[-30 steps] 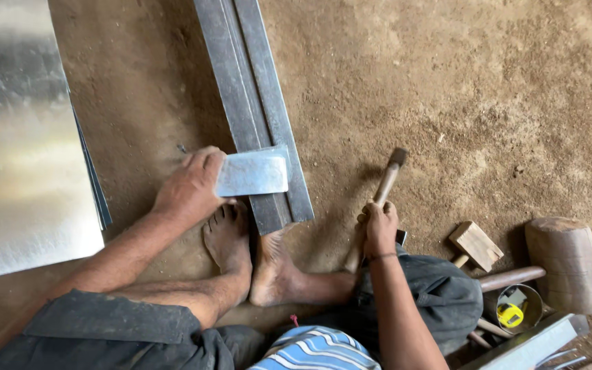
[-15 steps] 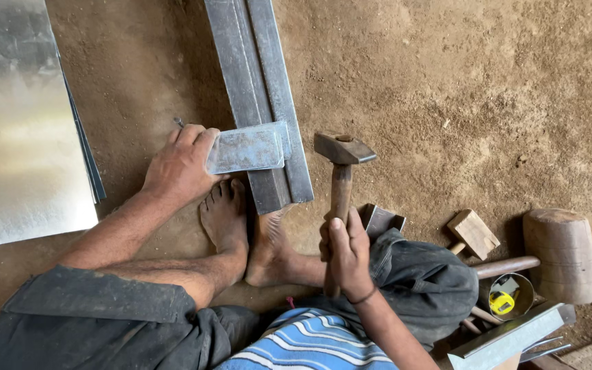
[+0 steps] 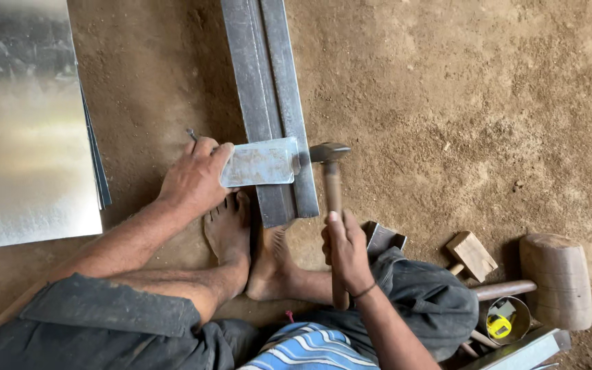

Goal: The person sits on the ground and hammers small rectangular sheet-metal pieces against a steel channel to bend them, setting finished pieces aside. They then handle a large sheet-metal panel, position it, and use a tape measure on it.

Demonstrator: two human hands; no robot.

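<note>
Our left hand (image 3: 192, 177) pins a small metal plate (image 3: 260, 163) flat across the steel rail (image 3: 268, 82), fingers curled over its edge. Our right hand (image 3: 345, 250), fingers wrapped tight, holds a hammer (image 3: 330, 179), its head touching the plate's right edge

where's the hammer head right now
In the head view, centre frame: the hammer head sits against the right edge of the small metal plate, swung by the right hand.

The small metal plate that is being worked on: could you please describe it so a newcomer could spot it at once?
Find the long grey steel rail lying on the dirt floor. Across its near end lies the small metal plate, pinned by the left hand, with the hammer in the right hand at its right edge. Unlike the large shiny sheet at left, it is small, dull and round-cornered.
</note>
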